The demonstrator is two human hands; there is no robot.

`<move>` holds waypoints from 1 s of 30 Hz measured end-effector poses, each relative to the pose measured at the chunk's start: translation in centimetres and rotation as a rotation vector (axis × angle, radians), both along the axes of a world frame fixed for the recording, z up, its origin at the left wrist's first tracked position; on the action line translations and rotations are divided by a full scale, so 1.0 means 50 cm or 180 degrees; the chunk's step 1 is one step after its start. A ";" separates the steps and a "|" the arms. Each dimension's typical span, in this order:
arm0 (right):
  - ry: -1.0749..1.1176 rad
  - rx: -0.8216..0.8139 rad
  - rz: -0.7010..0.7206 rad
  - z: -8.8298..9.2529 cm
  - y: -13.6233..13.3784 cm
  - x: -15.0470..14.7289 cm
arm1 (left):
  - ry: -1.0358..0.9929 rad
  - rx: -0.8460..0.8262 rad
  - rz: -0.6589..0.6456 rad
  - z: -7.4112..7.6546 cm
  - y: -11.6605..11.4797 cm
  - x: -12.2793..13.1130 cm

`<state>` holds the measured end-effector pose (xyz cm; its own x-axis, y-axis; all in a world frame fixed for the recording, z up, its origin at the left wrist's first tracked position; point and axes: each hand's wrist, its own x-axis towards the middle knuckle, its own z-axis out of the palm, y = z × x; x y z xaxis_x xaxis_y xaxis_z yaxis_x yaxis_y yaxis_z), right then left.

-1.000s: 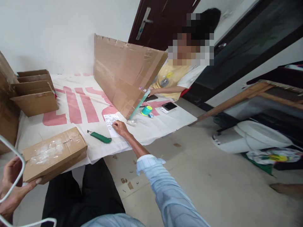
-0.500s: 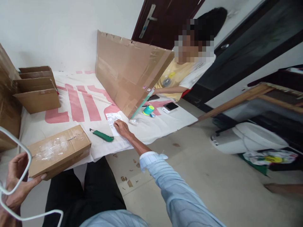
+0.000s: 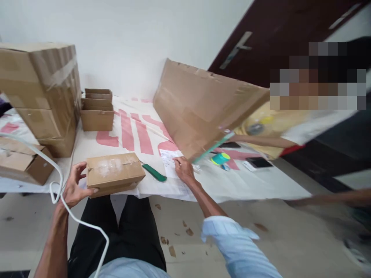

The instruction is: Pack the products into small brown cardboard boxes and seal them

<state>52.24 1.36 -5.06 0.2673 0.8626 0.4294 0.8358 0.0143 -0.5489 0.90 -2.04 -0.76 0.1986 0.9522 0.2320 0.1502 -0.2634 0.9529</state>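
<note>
My left hand [image 3: 74, 186] grips the left end of a small taped cardboard box [image 3: 115, 173] that lies at the near edge of the white and red sheet [image 3: 127, 135]. My right hand [image 3: 183, 169] rests with curled fingers on a white printed sheet of paper [image 3: 170, 162] further right; whether it pinches anything I cannot make out. A green utility knife [image 3: 154, 173] lies between the box and the paper.
A large cardboard panel [image 3: 199, 110] stands tilted behind the paper, with a person in a yellow shirt [image 3: 269, 123] beyond it. A teal tape roll [image 3: 220, 158] and phone [image 3: 256, 163] lie right. Stacked boxes [image 3: 43, 88] and open cartons [image 3: 97, 110] stand left. A white cable [image 3: 58, 185] crosses my left arm.
The view has swung left and down, bringing the stacked boxes into sight. My left hand now grips the box end more fully. My right hand stays on the paper.
</note>
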 end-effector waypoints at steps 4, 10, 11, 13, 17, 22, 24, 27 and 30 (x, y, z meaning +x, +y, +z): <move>0.0162 0.0359 0.0381 0.054 -0.009 -0.073 | 0.0108 0.0083 -0.0034 -0.003 -0.008 -0.003; 0.0295 0.0505 0.1538 0.179 -0.051 -0.247 | 0.0197 0.0109 -0.0131 -0.002 -0.019 -0.002; 0.0263 0.0468 0.1726 0.195 -0.059 -0.270 | 0.0208 0.0111 -0.0121 -0.003 -0.021 -0.002; 0.0178 0.0398 0.2058 0.215 -0.072 -0.305 | 0.0233 0.0118 -0.0087 -0.005 -0.024 -0.002; -0.0064 0.0405 0.2169 0.203 -0.073 -0.317 | 0.0265 0.0138 -0.0096 -0.005 -0.031 -0.003; -0.0877 -0.0260 0.1204 0.105 -0.054 -0.237 | 0.0282 0.0166 -0.0070 0.000 -0.039 -0.003; -0.1288 -0.0929 0.0870 0.057 -0.056 -0.202 | 0.0335 0.0197 -0.0074 0.002 -0.041 -0.004; -0.1559 -0.1639 0.0577 -0.002 -0.070 -0.173 | 0.0511 0.0273 -0.0117 0.007 -0.043 -0.008; -0.1583 -0.1639 0.0562 -0.032 -0.083 -0.172 | 0.0693 0.0353 -0.0162 0.013 -0.042 -0.012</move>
<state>43.64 -2.77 -6.64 -0.0149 0.9999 -0.0073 0.9968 0.0143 -0.0790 0.27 -4.13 -0.10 0.3025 0.9108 0.2809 0.3327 -0.3770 0.8644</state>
